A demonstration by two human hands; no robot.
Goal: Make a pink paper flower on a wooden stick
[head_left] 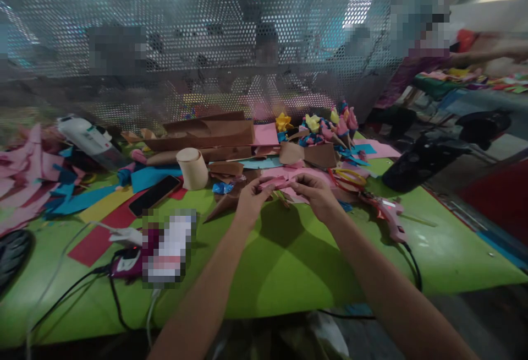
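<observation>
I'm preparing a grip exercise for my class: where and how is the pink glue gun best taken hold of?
Probably by the handle, from the near right with the right hand, once free: the pink glue gun lies with its handle and cord toward the near side and its front end pointing away leftward, so that end should stay clear.
</observation>
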